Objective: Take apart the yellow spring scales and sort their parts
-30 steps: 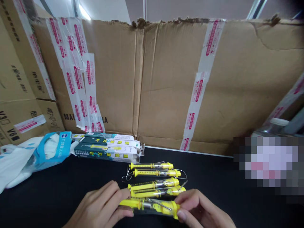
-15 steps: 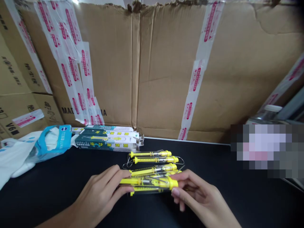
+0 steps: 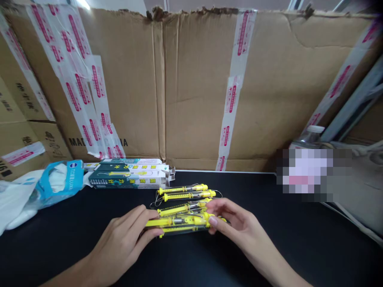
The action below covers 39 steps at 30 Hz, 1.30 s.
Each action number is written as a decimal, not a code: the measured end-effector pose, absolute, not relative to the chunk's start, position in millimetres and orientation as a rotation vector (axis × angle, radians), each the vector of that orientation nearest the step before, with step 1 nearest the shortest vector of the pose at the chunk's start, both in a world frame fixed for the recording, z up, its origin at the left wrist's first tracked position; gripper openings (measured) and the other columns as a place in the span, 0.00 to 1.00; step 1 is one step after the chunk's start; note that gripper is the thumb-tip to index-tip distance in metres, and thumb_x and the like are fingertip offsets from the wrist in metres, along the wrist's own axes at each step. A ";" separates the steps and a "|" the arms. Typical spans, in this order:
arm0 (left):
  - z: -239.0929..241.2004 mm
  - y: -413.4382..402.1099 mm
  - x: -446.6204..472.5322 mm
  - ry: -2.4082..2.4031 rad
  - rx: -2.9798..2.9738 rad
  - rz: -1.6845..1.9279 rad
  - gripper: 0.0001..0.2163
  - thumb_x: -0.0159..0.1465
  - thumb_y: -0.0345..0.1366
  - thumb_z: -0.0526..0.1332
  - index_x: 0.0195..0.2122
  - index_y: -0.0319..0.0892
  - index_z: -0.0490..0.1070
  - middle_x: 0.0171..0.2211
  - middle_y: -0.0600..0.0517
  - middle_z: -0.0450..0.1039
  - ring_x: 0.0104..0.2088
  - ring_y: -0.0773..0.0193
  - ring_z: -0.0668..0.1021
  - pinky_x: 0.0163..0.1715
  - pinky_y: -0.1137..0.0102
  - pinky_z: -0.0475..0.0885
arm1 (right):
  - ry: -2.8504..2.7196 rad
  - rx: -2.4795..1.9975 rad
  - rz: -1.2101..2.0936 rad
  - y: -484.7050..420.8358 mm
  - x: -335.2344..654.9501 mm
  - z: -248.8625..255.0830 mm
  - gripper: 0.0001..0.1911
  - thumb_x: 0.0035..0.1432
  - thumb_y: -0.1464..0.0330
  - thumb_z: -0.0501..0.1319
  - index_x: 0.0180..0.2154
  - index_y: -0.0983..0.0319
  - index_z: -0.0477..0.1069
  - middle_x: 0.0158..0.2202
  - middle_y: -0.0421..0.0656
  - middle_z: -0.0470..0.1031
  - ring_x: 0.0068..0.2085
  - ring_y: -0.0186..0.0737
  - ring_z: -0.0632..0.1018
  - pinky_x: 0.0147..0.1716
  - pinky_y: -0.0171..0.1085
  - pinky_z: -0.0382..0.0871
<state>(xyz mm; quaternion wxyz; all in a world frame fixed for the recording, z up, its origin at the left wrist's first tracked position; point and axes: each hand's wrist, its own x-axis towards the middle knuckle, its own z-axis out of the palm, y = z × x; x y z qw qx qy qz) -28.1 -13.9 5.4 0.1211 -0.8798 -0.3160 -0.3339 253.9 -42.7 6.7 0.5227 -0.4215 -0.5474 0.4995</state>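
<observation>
A clear tubular spring scale point(image 3: 179, 221) with yellow ends lies level between my hands. My left hand point(image 3: 122, 239) is closed on its left end, thumb below and fingers above. At the other end, my right hand point(image 3: 236, 227) pinches the yellow cap between thumb and fingers. Several more yellow spring scales lie in a loose stack around it: the two farthest ones point(image 3: 188, 195) are side by side with wire hooks showing, another scale point(image 3: 179, 209) is just behind the held one, and one point(image 3: 181, 229) is partly hidden under it.
Behind the scales, at left, printed spring scale boxes point(image 3: 128, 181) lie on the black tabletop point(image 3: 251, 187). A blue and white plastic packet point(image 3: 61, 181) is farther left. Tall taped cardboard point(image 3: 194, 99) closes the back. A clear bottle point(image 3: 311, 137) stands at right, beside a blurred-out patch.
My right hand has shifted slightly in over the yellow end cap, its fingers now covering more of the scales behind. The view has swung a little to the right.
</observation>
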 end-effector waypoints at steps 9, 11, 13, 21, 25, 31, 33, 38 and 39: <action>6.6 -8.5 -25.6 -0.963 -2.619 -0.962 0.13 0.75 0.45 0.49 0.44 0.44 0.68 0.34 0.55 0.77 0.32 0.66 0.83 0.31 0.73 0.75 | -1.313 -0.980 1.253 -45.7 251.4 2.8 0.13 0.56 0.60 0.70 0.34 0.60 0.72 0.31 0.37 0.73 0.28 0.30 0.75 0.29 0.31 0.73; 7.1 -8.8 -25.5 -0.938 -2.625 -0.950 0.13 0.76 0.45 0.49 0.44 0.44 0.68 0.34 0.55 0.78 0.32 0.66 0.83 0.30 0.73 0.74 | -1.307 -0.984 1.215 -47.5 251.1 7.0 0.13 0.57 0.60 0.70 0.30 0.61 0.72 0.31 0.38 0.74 0.29 0.31 0.75 0.31 0.32 0.73; 7.0 -9.8 -26.1 -0.910 -2.625 -0.944 0.13 0.76 0.45 0.49 0.45 0.44 0.68 0.34 0.55 0.78 0.31 0.66 0.82 0.30 0.73 0.74 | -1.302 -0.994 1.175 -48.6 251.3 10.7 0.12 0.57 0.60 0.69 0.28 0.60 0.73 0.31 0.38 0.74 0.30 0.31 0.76 0.32 0.32 0.73; 4.8 -10.2 -28.4 -0.949 -2.625 -0.975 0.13 0.75 0.46 0.49 0.45 0.45 0.69 0.35 0.54 0.78 0.33 0.65 0.83 0.31 0.74 0.73 | -1.271 -1.054 1.265 -46.9 254.6 7.9 0.15 0.51 0.61 0.73 0.41 0.57 0.79 0.42 0.42 0.78 0.41 0.39 0.80 0.44 0.37 0.75; 3.8 -8.2 -27.9 -0.973 -2.643 -0.967 0.13 0.75 0.46 0.50 0.45 0.45 0.69 0.35 0.55 0.78 0.33 0.65 0.83 0.32 0.74 0.74 | -1.384 -1.137 1.216 -47.8 256.4 0.6 0.13 0.57 0.60 0.69 0.43 0.59 0.78 0.30 0.38 0.76 0.27 0.33 0.78 0.32 0.34 0.74; 1.9 -7.7 -27.9 -0.996 -2.652 -0.972 0.13 0.75 0.46 0.51 0.44 0.46 0.69 0.35 0.55 0.78 0.32 0.66 0.83 0.32 0.74 0.75 | -1.370 -1.058 1.176 -49.1 252.9 8.3 0.12 0.55 0.59 0.70 0.37 0.60 0.80 0.35 0.41 0.76 0.29 0.33 0.79 0.32 0.33 0.77; 2.7 -8.9 -27.6 -0.970 -2.639 -0.979 0.13 0.75 0.46 0.50 0.44 0.46 0.69 0.36 0.55 0.78 0.33 0.66 0.83 0.32 0.74 0.75 | -1.397 -1.077 1.125 -47.5 253.7 11.1 0.11 0.57 0.59 0.68 0.35 0.60 0.80 0.35 0.41 0.76 0.28 0.33 0.79 0.30 0.33 0.77; 4.3 -10.6 -27.6 -1.036 -2.639 -0.991 0.13 0.75 0.47 0.50 0.44 0.46 0.69 0.36 0.55 0.79 0.33 0.66 0.83 0.32 0.76 0.76 | -1.535 -1.220 0.646 -31.5 276.2 9.5 0.13 0.61 0.56 0.63 0.39 0.59 0.75 0.37 0.44 0.79 0.33 0.40 0.82 0.33 0.37 0.79; 4.2 -10.5 -27.7 -1.049 -2.642 -1.001 0.13 0.75 0.47 0.50 0.44 0.46 0.69 0.36 0.55 0.79 0.33 0.66 0.83 0.33 0.76 0.76 | -1.534 -1.245 0.575 -26.2 284.0 8.2 0.13 0.61 0.57 0.62 0.41 0.59 0.75 0.40 0.45 0.79 0.37 0.42 0.82 0.37 0.39 0.79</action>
